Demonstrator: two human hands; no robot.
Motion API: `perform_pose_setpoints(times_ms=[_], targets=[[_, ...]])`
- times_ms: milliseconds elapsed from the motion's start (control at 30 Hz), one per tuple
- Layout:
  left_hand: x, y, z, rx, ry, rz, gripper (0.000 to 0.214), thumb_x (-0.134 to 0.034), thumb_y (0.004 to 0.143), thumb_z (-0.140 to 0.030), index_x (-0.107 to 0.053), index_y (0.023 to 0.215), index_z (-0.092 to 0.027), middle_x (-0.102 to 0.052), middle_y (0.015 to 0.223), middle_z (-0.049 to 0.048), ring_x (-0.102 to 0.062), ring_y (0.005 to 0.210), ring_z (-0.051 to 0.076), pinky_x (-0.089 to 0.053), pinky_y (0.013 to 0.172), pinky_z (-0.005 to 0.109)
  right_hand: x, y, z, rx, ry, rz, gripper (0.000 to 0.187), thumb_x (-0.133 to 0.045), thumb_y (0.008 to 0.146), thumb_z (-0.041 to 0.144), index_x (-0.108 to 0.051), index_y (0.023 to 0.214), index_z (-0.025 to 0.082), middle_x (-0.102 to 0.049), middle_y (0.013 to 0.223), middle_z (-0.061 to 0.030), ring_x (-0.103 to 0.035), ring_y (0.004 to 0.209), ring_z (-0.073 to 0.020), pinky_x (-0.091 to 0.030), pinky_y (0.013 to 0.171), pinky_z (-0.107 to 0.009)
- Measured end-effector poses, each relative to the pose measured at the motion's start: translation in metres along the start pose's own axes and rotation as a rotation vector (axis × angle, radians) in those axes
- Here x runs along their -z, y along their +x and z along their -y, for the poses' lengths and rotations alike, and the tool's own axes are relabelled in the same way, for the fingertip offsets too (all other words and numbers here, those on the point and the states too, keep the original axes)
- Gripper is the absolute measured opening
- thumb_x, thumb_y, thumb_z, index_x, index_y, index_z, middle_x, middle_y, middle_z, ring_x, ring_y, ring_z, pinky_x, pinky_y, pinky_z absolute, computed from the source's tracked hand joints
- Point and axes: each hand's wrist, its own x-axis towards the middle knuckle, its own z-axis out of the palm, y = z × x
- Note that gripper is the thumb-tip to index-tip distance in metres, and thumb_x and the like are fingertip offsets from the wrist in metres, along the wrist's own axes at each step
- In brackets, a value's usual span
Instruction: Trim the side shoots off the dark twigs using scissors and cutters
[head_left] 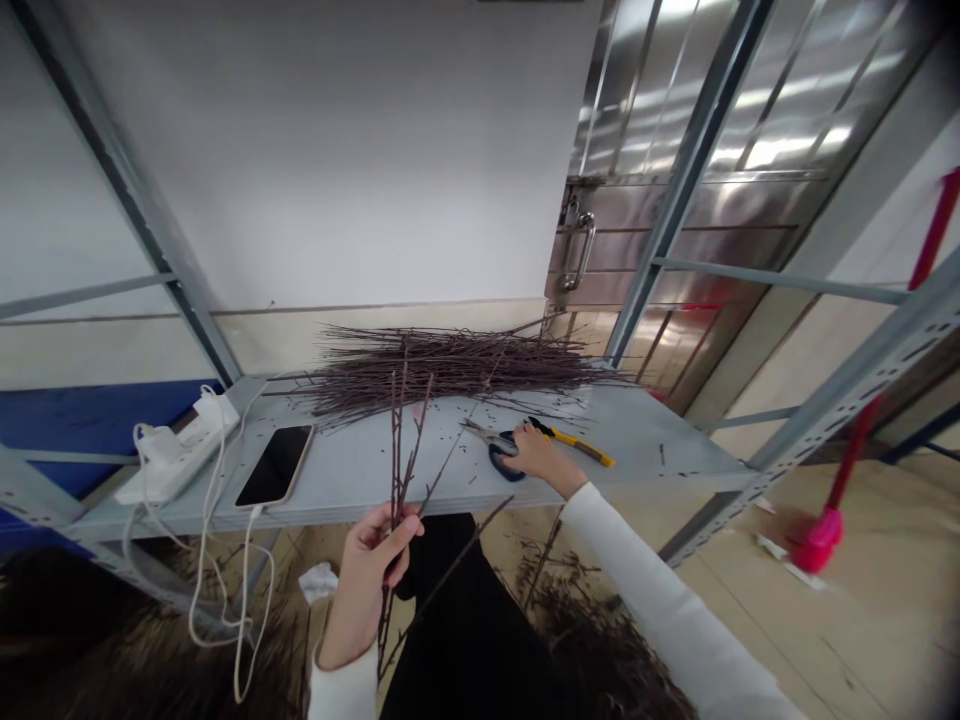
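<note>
Several thin dark twigs [399, 455] stand upright from my left hand [379, 548], whose fingers are closed around them in front of the shelf edge. Their lower ends reach down below the hand. Over the shelf, my right hand [541, 458] has its fingers on the dark blue handles of a pair of scissors [501, 462], which lie with the blades pointing left. Part of the handles is hidden by the fingers. Right behind this hand lies a yellow-and-black tool like a utility knife [581, 443]. A large pile of twigs [450, 368] lies along the back of the shelf.
On the grey metal shelf [360, 478], a phone [276, 466] lies at the left, joined to a white cable. A white power strip [176, 455] with plugs is beside it. Metal uprights frame the shelf. Cut twigs [592, 635] litter the floor below.
</note>
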Motion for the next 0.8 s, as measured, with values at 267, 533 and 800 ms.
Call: perform_pose_setpoints(times_ms=[267, 533, 800], targets=[[-0.006, -0.006, -0.004, -0.003, 0.02, 0.021, 0.029, -0.078, 0.062, -0.038, -0.067, 0.074, -0.013, -0.061, 0.058, -0.0009, -0.028, 0.033, -0.001, -0.011, 0.039, 0.019, 0.008, -0.016, -0.004, -0.018, 0.269, -0.123, 0.034, -0.066, 0.064, 0.022, -0.059, 0.095, 0.009, -0.066, 0.09, -0.0158, -0.062, 0.089, -0.0263, -0.044, 0.079, -0.031], [-0.01, -0.004, -0.003, -0.002, 0.042, -0.028, 0.029, -0.077, 0.062, -0.038, -0.068, 0.075, -0.014, -0.061, 0.058, -0.001, -0.028, 0.034, 0.0, -0.015, 0.039, 0.019, 0.016, -0.062, 0.016, 0.052, 0.86, -0.368, 0.033, -0.061, 0.073, 0.042, -0.044, 0.091, 0.02, -0.055, 0.078, 0.0005, -0.056, 0.072, -0.0147, -0.047, 0.069, -0.028], [-0.013, 0.0, 0.003, 0.005, 0.08, -0.065, 0.031, -0.079, 0.059, -0.039, -0.069, 0.075, -0.014, -0.06, 0.057, -0.0017, -0.027, 0.033, -0.001, -0.014, 0.037, 0.019, -0.004, -0.11, 0.054, 0.118, 1.335, -0.118, 0.039, -0.062, 0.075, 0.056, -0.041, 0.084, 0.025, -0.044, 0.073, 0.0019, -0.046, 0.064, -0.0146, -0.044, 0.064, -0.029]])
